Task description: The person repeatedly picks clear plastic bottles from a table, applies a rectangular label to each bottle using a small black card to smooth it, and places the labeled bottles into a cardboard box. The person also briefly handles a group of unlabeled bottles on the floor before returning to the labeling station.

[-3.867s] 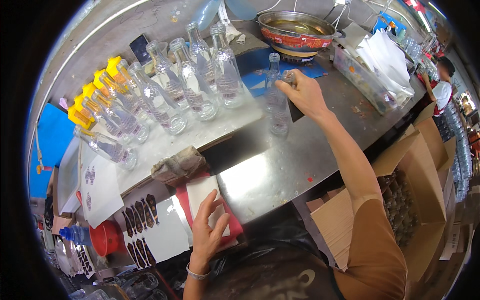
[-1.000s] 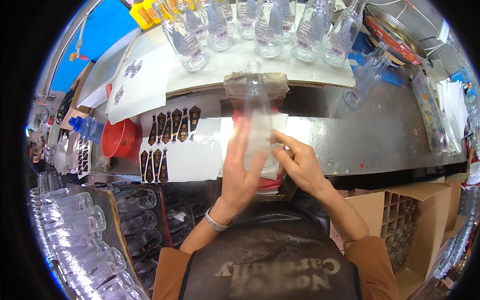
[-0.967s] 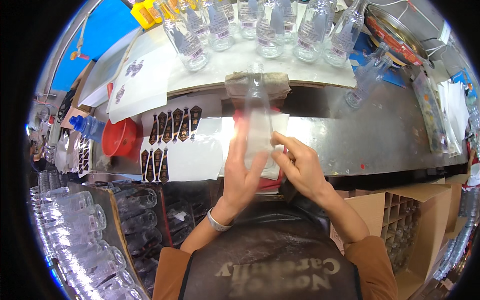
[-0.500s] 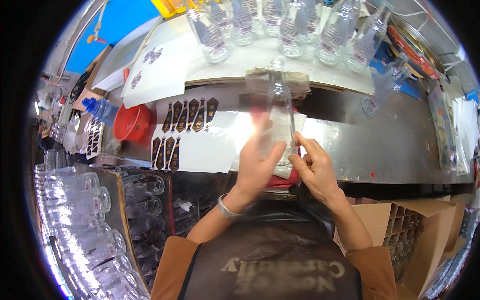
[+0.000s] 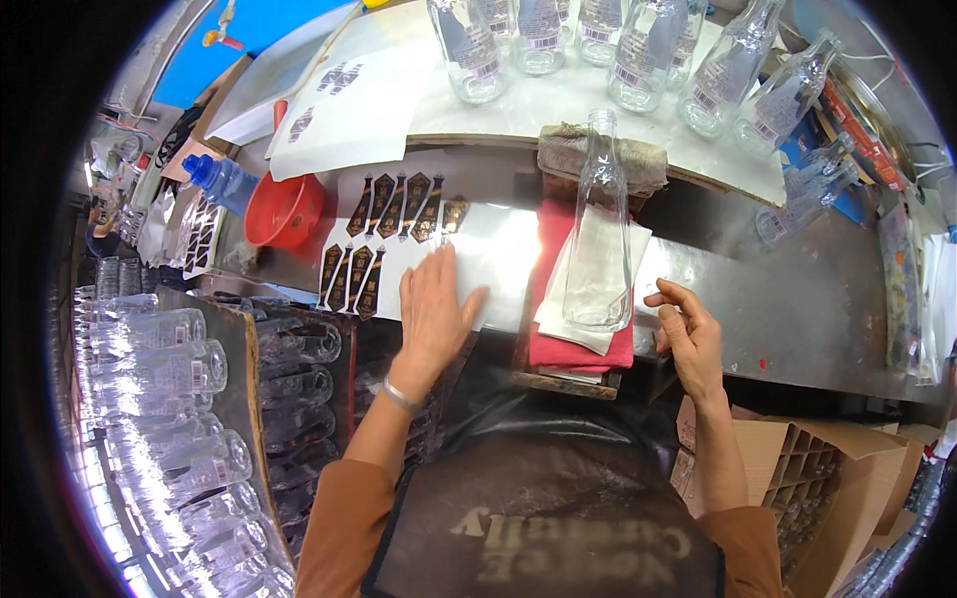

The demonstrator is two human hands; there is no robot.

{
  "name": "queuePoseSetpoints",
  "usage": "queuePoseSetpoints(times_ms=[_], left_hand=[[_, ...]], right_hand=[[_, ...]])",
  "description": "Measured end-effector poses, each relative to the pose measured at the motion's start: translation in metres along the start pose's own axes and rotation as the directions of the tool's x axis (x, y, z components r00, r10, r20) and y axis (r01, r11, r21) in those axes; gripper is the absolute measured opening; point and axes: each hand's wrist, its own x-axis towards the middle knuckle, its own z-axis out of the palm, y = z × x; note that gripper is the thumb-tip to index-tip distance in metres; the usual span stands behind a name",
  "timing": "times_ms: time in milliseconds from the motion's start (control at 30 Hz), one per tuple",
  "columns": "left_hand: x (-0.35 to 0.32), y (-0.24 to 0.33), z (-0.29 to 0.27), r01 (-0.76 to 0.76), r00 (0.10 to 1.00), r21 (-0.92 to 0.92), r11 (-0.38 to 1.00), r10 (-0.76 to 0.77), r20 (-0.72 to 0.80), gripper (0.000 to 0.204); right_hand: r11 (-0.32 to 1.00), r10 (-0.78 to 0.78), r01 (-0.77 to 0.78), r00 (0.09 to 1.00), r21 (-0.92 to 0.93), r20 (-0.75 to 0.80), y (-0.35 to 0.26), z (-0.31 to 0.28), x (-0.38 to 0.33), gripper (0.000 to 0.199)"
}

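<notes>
We are spreading our left hand (image 5: 431,304), grasping nothing, beside dark labels (image 5: 421,202); our right hand (image 5: 690,337) is hanging half-curled and empty, just beside the clear bottle (image 5: 601,249), which is lying between our hands on white cloth (image 5: 550,318), its neck resting on a bundled rag (image 5: 644,167).

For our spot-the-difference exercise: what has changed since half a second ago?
The left hand has moved leftward from beside the lying bottle to the dark labels. The right hand has drawn rightward off the bottle and holds nothing visible. Unchanged: the bottle's place, neck over the rolled cloth, and the upright bottles behind.
</notes>
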Motion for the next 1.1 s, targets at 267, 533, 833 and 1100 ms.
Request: queuePoseSetpoints(times_ms=[267, 533, 833, 1100], left_hand=[[-0.033, -0.048, -0.027, 0.164, 0.986, 0.274, 0.948, -0.17, -0.002, 0.076], [-0.007, 0.009, 0.015, -0.298, 0.953, -0.097, 0.95, 0.29, -0.083, 0.069], [-0.046, 0.012, 0.008, -0.268, 0.955, -0.022, 0.963, 0.263, -0.138, 0.085], [-0.065, -0.004, 0.029, -0.211, 0.916, -0.064, 0.975, 0.175, -0.361, 0.03]], right_hand=[[0.999, 0.036, -0.035, 0.998, 0.02, -0.055, 0.002, -0.006, -0.01, 0.034], [0.983, -0.114, 0.107, 0.993, -0.147, -0.041, -0.007, 0.0, -0.01, 0.027], [0.994, -0.059, 0.048, 0.992, -0.098, -0.11, -0.002, -0.002, -0.013, 0.027], [0.95, -0.179, 0.165, 0.983, -0.266, -0.029, 0.015, -0.005, -0.015, 0.026]])
